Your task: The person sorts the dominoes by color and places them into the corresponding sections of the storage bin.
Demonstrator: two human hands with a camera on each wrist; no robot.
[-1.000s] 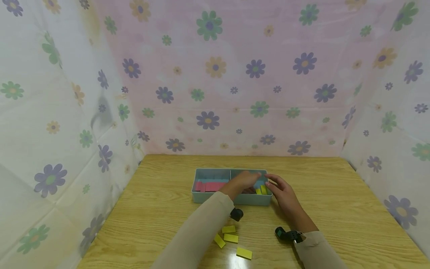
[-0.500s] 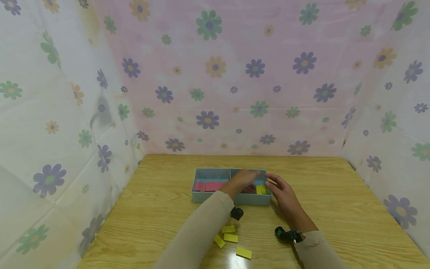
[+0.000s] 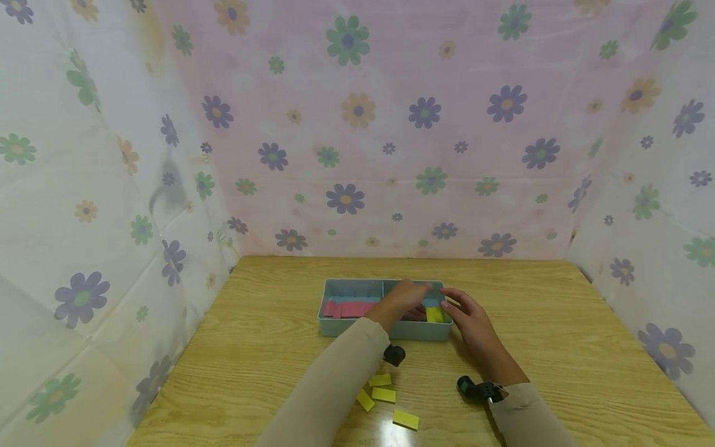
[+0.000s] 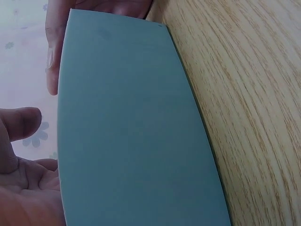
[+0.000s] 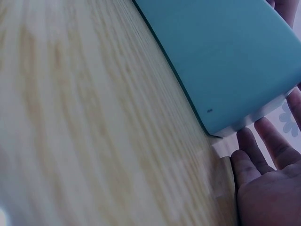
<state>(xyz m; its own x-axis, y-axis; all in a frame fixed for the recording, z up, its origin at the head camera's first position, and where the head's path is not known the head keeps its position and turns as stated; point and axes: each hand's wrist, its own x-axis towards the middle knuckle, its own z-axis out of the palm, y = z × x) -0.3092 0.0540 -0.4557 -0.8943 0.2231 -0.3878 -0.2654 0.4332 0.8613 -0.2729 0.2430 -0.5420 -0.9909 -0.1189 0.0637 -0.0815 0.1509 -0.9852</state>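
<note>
A light blue-green box (image 3: 385, 330) with two compartments stands on the wooden table. My left hand (image 3: 403, 298) reaches over the front wall into the right compartment. Its thumb sticks out apart from the fingers, whose tips lie right beside a pair of yellow rectangular blocks (image 3: 435, 315) at that compartment's right end. In the left wrist view the box wall (image 4: 127, 117) hides most of those fingers. At the box's right end, my right hand (image 3: 472, 323) has its fingers spread. In the right wrist view its fingertips (image 5: 245, 136) touch the end wall.
Pink blocks (image 3: 355, 310) lie in the left compartment, behind a divider (image 3: 383, 289). In front of the box, several yellow blocks (image 3: 383, 395) lie loose on the table (image 3: 268, 347), partly behind the left sleeve (image 3: 335, 379). Flowered cloth (image 3: 357, 155) encloses the back and sides.
The yellow blocks inside the right compartment, askew a second ago, now stand straight side by side. My left hand has shifted slightly left; my right hand stays at the box's end.
</note>
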